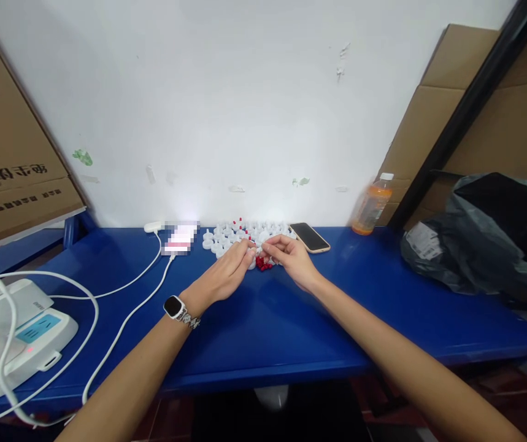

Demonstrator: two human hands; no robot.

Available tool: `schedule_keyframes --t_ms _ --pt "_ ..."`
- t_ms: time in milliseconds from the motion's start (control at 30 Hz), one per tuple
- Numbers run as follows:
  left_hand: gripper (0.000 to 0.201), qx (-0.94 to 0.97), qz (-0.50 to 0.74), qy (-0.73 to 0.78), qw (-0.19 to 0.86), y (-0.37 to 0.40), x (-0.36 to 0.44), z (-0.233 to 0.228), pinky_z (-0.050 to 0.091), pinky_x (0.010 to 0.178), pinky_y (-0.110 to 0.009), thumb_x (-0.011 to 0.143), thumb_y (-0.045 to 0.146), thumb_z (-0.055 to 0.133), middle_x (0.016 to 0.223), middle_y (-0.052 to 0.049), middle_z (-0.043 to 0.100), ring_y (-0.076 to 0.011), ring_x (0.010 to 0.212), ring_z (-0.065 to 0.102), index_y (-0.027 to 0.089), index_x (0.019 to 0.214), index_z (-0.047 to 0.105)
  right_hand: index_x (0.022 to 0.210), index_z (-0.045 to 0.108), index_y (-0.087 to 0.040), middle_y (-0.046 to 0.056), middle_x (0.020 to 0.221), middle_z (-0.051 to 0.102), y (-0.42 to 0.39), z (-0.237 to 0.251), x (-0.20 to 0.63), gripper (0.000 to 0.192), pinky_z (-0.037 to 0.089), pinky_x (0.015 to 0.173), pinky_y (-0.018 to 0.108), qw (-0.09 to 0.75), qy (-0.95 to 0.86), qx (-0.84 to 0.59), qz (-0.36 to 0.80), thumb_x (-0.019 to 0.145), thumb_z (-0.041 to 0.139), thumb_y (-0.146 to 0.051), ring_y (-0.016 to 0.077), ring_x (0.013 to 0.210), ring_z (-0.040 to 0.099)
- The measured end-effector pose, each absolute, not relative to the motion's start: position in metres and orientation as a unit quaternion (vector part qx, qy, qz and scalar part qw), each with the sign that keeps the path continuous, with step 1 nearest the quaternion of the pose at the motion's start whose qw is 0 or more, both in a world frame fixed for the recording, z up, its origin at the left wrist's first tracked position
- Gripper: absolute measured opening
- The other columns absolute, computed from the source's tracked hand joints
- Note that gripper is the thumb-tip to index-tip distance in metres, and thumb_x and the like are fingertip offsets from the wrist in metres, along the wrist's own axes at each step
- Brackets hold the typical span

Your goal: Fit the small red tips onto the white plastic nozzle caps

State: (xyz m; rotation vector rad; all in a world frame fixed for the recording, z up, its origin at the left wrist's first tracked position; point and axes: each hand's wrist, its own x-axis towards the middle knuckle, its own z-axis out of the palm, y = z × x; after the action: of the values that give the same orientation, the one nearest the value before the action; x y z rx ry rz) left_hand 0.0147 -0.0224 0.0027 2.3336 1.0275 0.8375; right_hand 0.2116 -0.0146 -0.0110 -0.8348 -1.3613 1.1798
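My left hand (229,270), with a watch on the wrist, and my right hand (293,258) meet over the blue table (267,319), fingertips pinched together on a small white piece (257,250). Just below the fingertips lies a little heap of red pieces (264,264). Behind the hands, near the wall, several small white caps (245,234) are spread out, some with red tips.
A phone (310,237) lies right of the caps, an orange drink bottle (372,204) by the wall. A grey plastic bag (484,236) sits at the right. White cables (125,307) run to a white device (12,334) at the left. Cardboard leans at both sides.
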Motion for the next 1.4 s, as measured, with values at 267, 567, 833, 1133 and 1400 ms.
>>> schedule_keyframes --t_ms 267,567,833,1133,1400 --pt "0.037 0.836 0.326 0.346 0.273 -0.028 0.023 0.0 0.042 0.088 -0.036 0.105 0.048 0.024 0.095 -0.003 0.056 -0.0179 0.089 0.053 0.022 0.111 0.049 0.075 0.069 -0.018 -0.002 0.067 0.067 -0.021 -0.006 0.216 0.031 0.042 0.061 0.025 0.55 -0.533 -0.322 0.557 0.062 0.089 -0.038 0.0097 0.061 0.055" --pt "0.035 0.803 0.38 0.349 0.298 -0.031 0.033 -0.004 0.042 0.081 -0.034 0.105 0.049 0.024 0.095 -0.003 0.058 -0.0165 0.084 0.055 0.021 0.113 0.042 0.071 0.067 -0.018 -0.001 0.065 0.066 -0.026 -0.002 0.207 0.03 0.043 0.061 0.027 0.572 -0.514 -0.297 0.566 0.064 0.089 -0.037 0.0104 0.059 0.054" --pt "0.04 0.793 0.387 0.358 0.307 -0.032 0.036 -0.001 0.044 0.084 -0.036 0.104 0.051 0.021 0.096 -0.004 0.058 -0.0177 0.086 0.056 0.022 0.118 0.044 0.071 0.065 -0.018 -0.001 0.065 0.065 -0.029 0.005 0.208 0.033 0.044 0.062 0.028 0.579 -0.555 -0.317 0.507 0.064 0.087 -0.042 0.0113 0.061 0.055" --pt "0.041 0.83 0.371 0.391 0.143 -0.003 0.007 0.001 0.04 0.1 -0.042 0.104 0.048 0.029 0.108 -0.008 0.061 -0.0232 0.107 0.053 0.02 0.112 0.058 0.071 0.063 -0.018 -0.002 0.059 0.057 -0.019 0.003 0.253 0.007 0.036 0.053 0.025 0.388 -0.754 -0.446 0.286 0.077 0.066 -0.021 0.011 0.054 0.049" --pt "0.038 0.846 0.357 0.381 0.109 0.001 0.011 -0.004 0.042 0.095 -0.04 0.104 0.045 0.032 0.1 -0.007 0.06 -0.0225 0.101 0.054 0.02 0.103 0.061 0.084 0.066 -0.019 -0.002 0.062 0.06 -0.012 0.002 0.248 0.008 0.036 0.057 0.025 0.325 -0.789 -0.504 0.132 0.081 0.064 -0.026 0.0119 0.056 0.052"
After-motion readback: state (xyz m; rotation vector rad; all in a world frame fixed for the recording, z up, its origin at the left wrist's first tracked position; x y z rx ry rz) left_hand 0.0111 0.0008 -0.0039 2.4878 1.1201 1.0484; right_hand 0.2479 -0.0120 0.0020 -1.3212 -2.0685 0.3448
